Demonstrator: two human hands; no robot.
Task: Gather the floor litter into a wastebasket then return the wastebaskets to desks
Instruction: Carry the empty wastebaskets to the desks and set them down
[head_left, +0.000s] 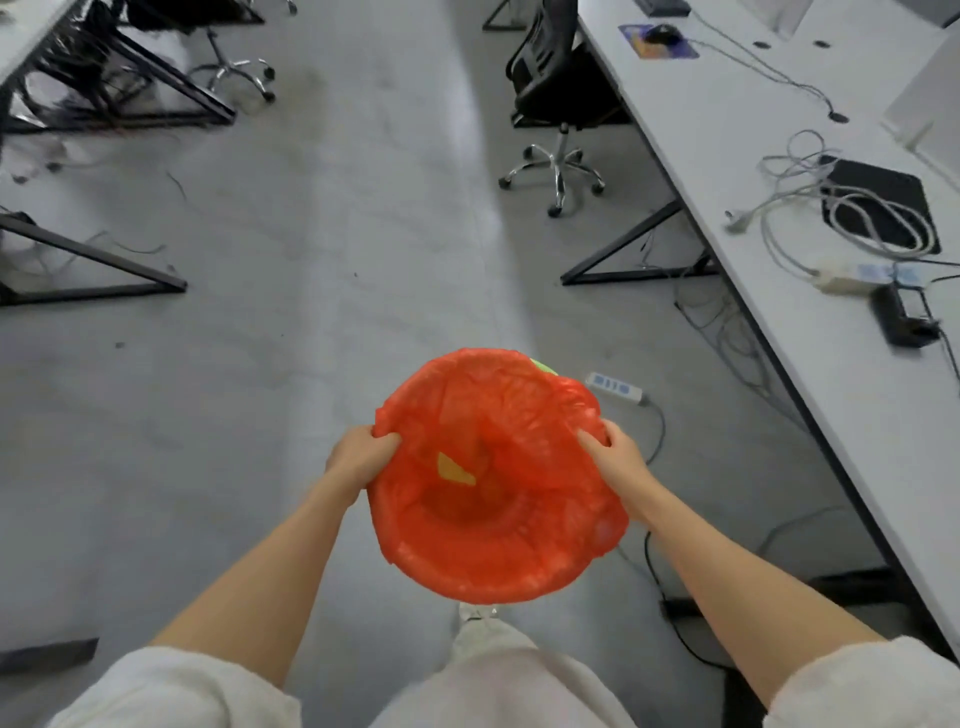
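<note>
A round wastebasket (493, 551) lined with a red-orange plastic bag is held above the grey floor in front of me, seen from straight above. My left hand (361, 454) grips its left rim and my right hand (618, 452) grips its right rim, both over the bag's edge. A yellow scrap (454, 470) lies inside the bag. A sliver of the basket's green rim (543, 366) shows at the far side. No loose litter is plain on the floor around it.
A long white desk (779, 218) runs along the right, carrying cables, a black pad and a mouse. A power strip (615, 387) and cords lie on the floor beside it. A black office chair (556, 93) stands ahead right. Black desk frames (93, 265) stand left.
</note>
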